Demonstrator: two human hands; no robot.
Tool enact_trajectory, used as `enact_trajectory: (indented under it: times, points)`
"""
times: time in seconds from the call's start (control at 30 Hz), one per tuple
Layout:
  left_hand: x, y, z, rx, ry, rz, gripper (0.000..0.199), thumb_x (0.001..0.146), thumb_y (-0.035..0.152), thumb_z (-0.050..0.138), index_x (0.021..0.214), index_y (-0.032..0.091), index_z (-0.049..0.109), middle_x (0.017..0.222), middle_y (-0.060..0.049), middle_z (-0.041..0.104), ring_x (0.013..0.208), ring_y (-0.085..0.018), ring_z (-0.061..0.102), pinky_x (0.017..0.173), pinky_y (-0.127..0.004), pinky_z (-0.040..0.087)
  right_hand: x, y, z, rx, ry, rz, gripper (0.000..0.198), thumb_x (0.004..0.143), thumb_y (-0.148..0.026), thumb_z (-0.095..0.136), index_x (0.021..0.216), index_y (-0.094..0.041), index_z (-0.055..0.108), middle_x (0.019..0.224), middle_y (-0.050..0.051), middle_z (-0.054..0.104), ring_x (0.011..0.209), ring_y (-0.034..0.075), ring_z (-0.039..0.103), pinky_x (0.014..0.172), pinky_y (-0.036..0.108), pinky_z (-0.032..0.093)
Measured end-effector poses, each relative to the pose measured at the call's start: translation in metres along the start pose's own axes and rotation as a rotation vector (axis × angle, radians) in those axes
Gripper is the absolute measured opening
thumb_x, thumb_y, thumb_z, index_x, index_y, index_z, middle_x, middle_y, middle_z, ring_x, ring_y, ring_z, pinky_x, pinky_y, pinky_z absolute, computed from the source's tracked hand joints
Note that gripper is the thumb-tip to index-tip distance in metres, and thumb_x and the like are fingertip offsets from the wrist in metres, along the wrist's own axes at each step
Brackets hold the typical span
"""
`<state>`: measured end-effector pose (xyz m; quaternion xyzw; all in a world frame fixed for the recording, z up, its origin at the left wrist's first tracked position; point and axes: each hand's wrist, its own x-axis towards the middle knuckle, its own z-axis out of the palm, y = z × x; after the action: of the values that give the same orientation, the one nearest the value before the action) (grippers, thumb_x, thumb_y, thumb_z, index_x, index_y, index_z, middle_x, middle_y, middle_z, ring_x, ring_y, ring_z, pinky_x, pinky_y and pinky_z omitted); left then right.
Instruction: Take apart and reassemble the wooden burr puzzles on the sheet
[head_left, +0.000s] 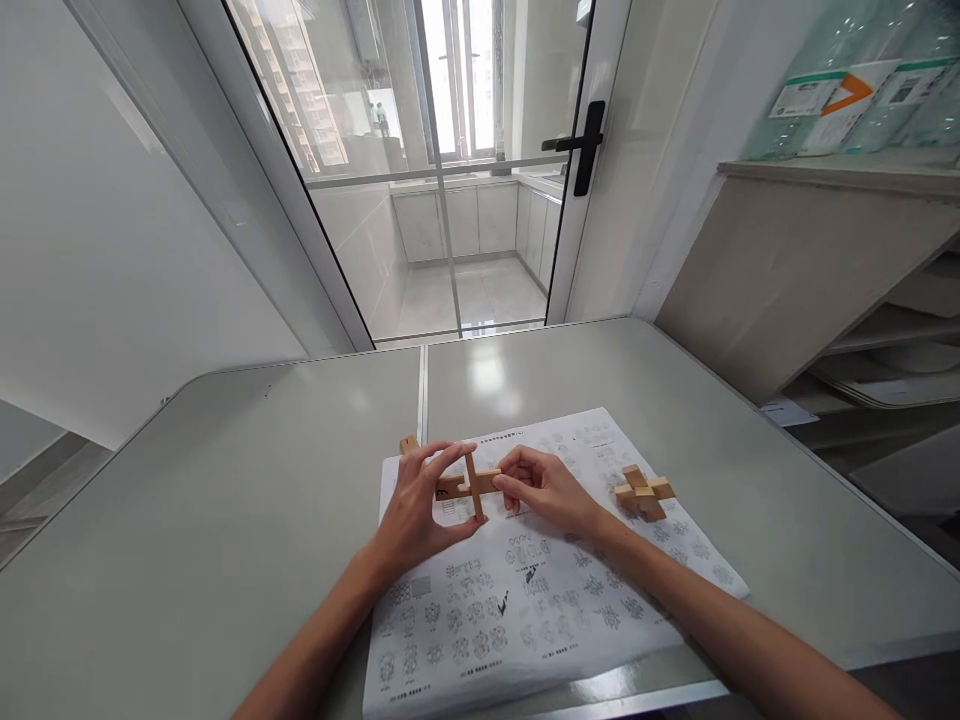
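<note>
My left hand (pixel 420 500) holds a narrow wooden puzzle piece (pixel 474 487) by its two ends, thumb below and a fingertip above. My right hand (pixel 544 488) pinches the end of a second wooden piece (pixel 487 482), which crosses the first at its middle. Whether the two are interlocked I cannot tell. A notched wooden piece with a black mark (pixel 448 488) shows just left of the crossing; its left end is hidden by my left hand. Beyond my left fingers lies the end of another wooden piece (pixel 409 443).
Under my hands a paper sheet (pixel 480 680) printed with puzzle diagrams covers part of the grey table (pixel 247 540). A wooden cross-shaped puzzle assembly (pixel 643 492) sits on its right side. Ahead stands a glass door (pixel 487 230); large plastic bottles (pixel 840 100) stand on a shelf at right.
</note>
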<state>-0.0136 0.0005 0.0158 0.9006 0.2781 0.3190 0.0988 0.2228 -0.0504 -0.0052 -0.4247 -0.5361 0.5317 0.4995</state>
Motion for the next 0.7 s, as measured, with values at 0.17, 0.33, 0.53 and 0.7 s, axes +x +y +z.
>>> enact_trajectory:
  times: [0.17,0.33,0.53,0.7]
  points:
    - [0.002,-0.001,-0.002,0.018,0.012,0.031,0.1,0.082,0.03,0.085,0.16,0.036,0.024,0.144,-0.007,0.067,0.137,-0.033,0.053,0.116,-0.058,0.043,0.002,-0.003,-0.008,-0.032,-0.026,-0.012,0.033,0.094,-0.052,0.074,0.095,-0.021,0.064,0.068,-0.002,0.069,0.063,0.016,0.066,0.066,0.031,0.054]
    - [0.0,-0.001,-0.001,0.023,-0.025,-0.028,0.096,0.081,0.032,0.085,0.158,0.034,0.029,0.145,-0.008,0.066,0.136,-0.035,0.054,0.11,-0.057,0.048,0.003,-0.007,-0.012,-0.041,-0.05,0.002,0.036,0.092,-0.055,0.075,0.094,-0.021,0.064,0.068,-0.002,0.069,0.062,0.015,0.065,0.065,0.03,0.052]
    - [0.0,-0.006,-0.001,0.042,0.025,0.005,0.098,0.078,0.033,0.086,0.158,0.034,0.029,0.142,-0.007,0.067,0.135,-0.035,0.054,0.116,-0.058,0.043,0.003,-0.008,-0.01,-0.055,-0.043,0.001,0.037,0.092,-0.057,0.074,0.092,-0.022,0.062,0.067,-0.002,0.068,0.062,0.016,0.066,0.065,0.031,0.053]
    - [0.0,-0.007,-0.002,0.034,-0.007,-0.045,0.093,0.077,0.033,0.086,0.155,0.034,0.035,0.143,-0.008,0.064,0.134,-0.036,0.054,0.113,-0.058,0.047,0.004,-0.008,-0.01,-0.062,-0.042,0.011,0.038,0.092,-0.058,0.074,0.092,-0.022,0.062,0.067,-0.002,0.069,0.061,0.016,0.066,0.065,0.031,0.053]
